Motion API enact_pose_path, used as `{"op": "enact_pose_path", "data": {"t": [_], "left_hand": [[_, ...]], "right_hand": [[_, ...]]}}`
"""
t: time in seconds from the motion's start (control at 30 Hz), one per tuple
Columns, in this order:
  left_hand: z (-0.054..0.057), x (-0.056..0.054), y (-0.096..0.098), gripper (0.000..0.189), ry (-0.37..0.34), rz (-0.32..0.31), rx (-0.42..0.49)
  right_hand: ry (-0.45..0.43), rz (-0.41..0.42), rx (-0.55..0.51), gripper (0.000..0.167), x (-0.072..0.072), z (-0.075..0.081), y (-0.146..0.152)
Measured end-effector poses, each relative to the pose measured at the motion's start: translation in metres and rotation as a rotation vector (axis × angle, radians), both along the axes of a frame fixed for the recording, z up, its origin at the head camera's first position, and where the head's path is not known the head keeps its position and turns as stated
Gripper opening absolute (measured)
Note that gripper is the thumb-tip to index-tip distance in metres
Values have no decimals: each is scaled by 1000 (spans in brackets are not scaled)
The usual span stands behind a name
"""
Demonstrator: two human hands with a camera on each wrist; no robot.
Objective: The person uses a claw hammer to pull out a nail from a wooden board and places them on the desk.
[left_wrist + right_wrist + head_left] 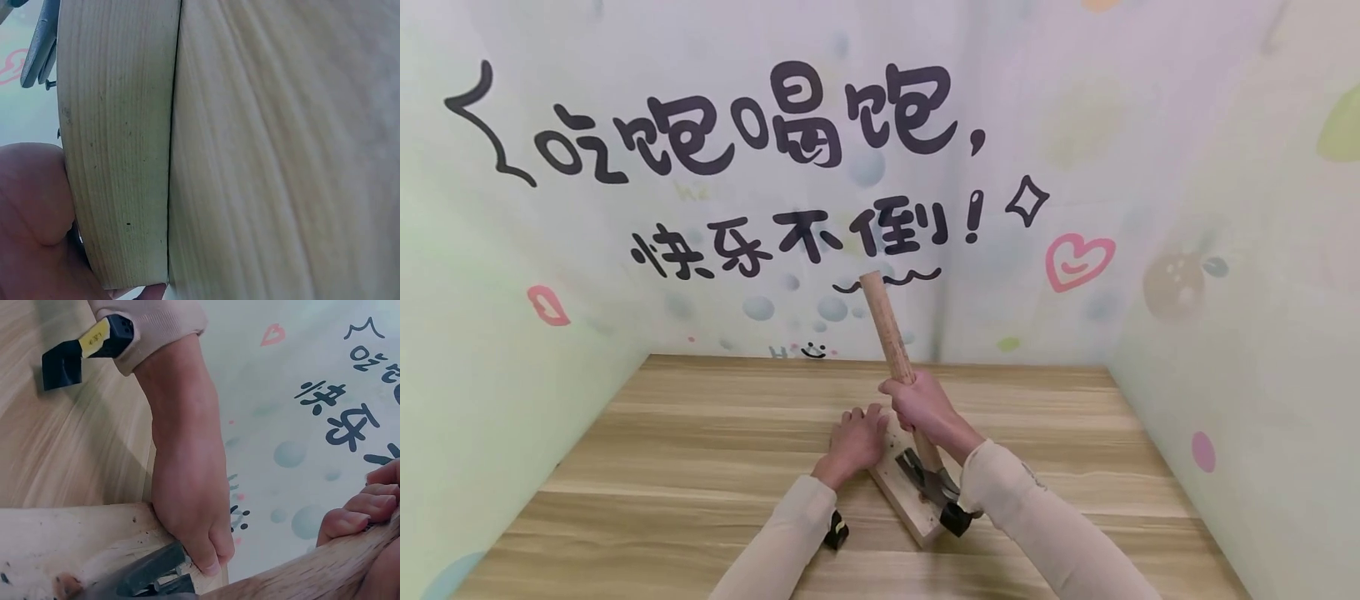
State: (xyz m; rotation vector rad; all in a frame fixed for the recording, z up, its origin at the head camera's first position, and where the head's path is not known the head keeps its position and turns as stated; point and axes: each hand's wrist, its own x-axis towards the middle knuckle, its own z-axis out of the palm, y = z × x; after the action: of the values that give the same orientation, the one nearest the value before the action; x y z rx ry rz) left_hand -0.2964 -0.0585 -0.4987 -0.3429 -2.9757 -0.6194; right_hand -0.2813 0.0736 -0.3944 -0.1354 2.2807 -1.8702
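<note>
A thick wooden board (901,498) lies on the table. My left hand (859,439) holds its far end, fingers bent over the edge. My right hand (932,412) grips a claw hammer (886,325) around the middle of its wooden handle, whose free end points up and away. The hammer's dark metal head is low over the board's near part. In the left wrist view the claw (40,53) is close beside a nail (51,84) that sticks out of the board; whether they touch I cannot tell. A second nail (59,133) shows nearer the left hand.
The wood-grain table (700,408) extends around the board on both sides. Behind it stands a wall (1000,308) with black lettering and coloured drawings, and side walls flank the table. A black wrist device (836,531) hangs at the left sleeve.
</note>
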Motion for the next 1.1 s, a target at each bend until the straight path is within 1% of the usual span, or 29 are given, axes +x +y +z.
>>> {"op": "enact_pose_path", "data": {"t": [0.17, 0.27, 0.43, 0.6, 0.77, 0.97, 1.1], "left_hand": [[2, -1, -1, 36, -47, 2, 14], [2, -2, -1, 38, -72, 4, 10], [1, -3, -1, 39, -70, 7, 2], [1, -3, -2, 39, -68, 12, 8], [1, -4, -2, 39, -63, 9, 6], [2, -4, -2, 39, -73, 7, 10], [3, -4, -2, 41, -89, 14, 12]], "right_hand": [[94, 5, -12, 25, 6, -4, -1], [125, 14, -8, 25, 8, -6, -1], [139, 9, -5, 25, 8, -8, 0], [156, 14, -15, 28, 10, -10, 3], [168, 18, -37, 24, 13, -10, 6], [157, 3, -68, 22, 16, -11, 8], [179, -4, -75, 24, 19, -12, 10]]}}
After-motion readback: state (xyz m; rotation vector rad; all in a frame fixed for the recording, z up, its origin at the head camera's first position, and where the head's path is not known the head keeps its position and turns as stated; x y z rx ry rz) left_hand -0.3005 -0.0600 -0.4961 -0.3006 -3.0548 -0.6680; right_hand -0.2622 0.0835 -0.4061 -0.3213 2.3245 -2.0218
